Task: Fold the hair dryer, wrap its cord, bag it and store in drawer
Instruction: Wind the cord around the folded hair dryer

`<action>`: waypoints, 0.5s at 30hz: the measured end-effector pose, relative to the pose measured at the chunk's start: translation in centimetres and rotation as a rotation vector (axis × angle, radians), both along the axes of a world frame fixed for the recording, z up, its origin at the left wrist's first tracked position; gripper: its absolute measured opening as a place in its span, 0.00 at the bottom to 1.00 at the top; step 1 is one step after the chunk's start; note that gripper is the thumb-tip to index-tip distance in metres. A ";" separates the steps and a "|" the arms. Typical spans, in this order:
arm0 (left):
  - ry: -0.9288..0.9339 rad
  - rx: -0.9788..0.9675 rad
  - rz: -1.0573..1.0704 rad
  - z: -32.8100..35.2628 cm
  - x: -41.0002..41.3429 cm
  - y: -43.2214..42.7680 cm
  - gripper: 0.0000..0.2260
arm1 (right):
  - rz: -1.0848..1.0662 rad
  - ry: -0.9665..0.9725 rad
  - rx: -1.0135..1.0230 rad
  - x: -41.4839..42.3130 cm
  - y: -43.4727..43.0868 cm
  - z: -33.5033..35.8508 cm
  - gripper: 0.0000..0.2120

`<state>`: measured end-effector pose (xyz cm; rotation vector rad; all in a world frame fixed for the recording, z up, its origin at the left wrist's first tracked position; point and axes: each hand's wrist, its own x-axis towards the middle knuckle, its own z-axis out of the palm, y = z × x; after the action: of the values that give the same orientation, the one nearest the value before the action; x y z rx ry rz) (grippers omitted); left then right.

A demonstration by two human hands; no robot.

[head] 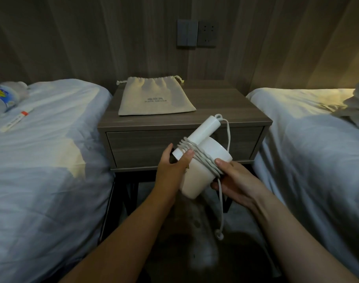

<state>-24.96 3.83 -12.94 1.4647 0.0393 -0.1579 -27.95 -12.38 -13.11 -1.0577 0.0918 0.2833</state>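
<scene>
A white hair dryer (205, 160), folded with its handle against the body, is held in front of the nightstand. Its white cord (199, 158) runs in several turns around the body, and a loose tail with the plug (219, 235) hangs down below. My left hand (172, 170) grips the dryer's left side. My right hand (233, 180) holds the right side, thumb pressing the cord turns. A beige drawstring bag (154, 99) lies flat on the nightstand top. The drawer (133, 148) below it is closed.
The wooden nightstand (225, 111) stands between two beds with white sheets (41, 150) (317, 139). A water bottle (4, 97) and a thin tube (17, 119) lie on the left bed. A wall switch and socket (197, 33) sit above.
</scene>
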 end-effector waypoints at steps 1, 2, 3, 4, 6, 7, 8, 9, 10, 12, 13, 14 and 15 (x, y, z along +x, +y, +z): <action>-0.001 0.027 -0.012 0.1 0.0 0.1 0.32 | -0.015 0.016 0.001 -0.1 0.2 0.0 0.21; 0.001 0.075 -0.033 0.2 0.1 0.1 0.32 | -0.042 0.036 -0.002 -0.1 0.5 0.1 0.19; 0.002 0.154 -0.063 0.3 0.2 0.2 0.32 | -0.076 0.057 -0.011 0.0 0.6 0.0 0.17; -0.006 0.248 -0.101 0.4 0.3 0.2 0.32 | -0.108 0.080 -0.019 0.1 0.9 -0.1 0.16; -0.029 0.376 -0.176 0.6 0.5 0.3 0.34 | -0.166 0.110 -0.015 0.2 1.1 -0.1 0.13; -0.050 0.410 -0.222 0.7 0.5 0.4 0.37 | -0.187 0.115 0.001 0.3 1.1 0.0 0.13; -0.089 0.453 -0.273 0.8 0.3 0.5 0.42 | -0.199 0.116 0.014 0.2 0.9 0.1 0.14; -0.140 0.517 -0.325 1.0 0.0 0.6 0.47 | -0.198 0.105 0.006 0.3 0.8 0.2 0.15; -0.196 0.586 -0.360 1.0 -0.2 0.7 0.51 | -0.185 0.083 -0.024 0.2 0.6 0.4 0.15; -0.298 0.681 -0.383 0.8 -0.4 0.8 0.55 | -0.162 0.018 -0.117 0.2 0.4 0.6 0.15; -0.332 0.691 -0.380 0.7 -0.4 0.8 0.57 | -0.158 -0.017 -0.155 0.2 0.3 0.5 0.15; -0.358 0.684 -0.373 0.5 -0.4 0.8 0.57 | -0.159 -0.047 -0.191 0.2 0.1 0.6 0.16; -0.375 0.668 -0.370 0.3 -0.3 0.7 0.58 | -0.162 -0.076 -0.234 0.2 0.0 0.6 0.15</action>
<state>-25.26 4.56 -12.66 2.1389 -0.5315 -0.1758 -27.73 -12.41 -12.55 -1.2838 0.1444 0.0865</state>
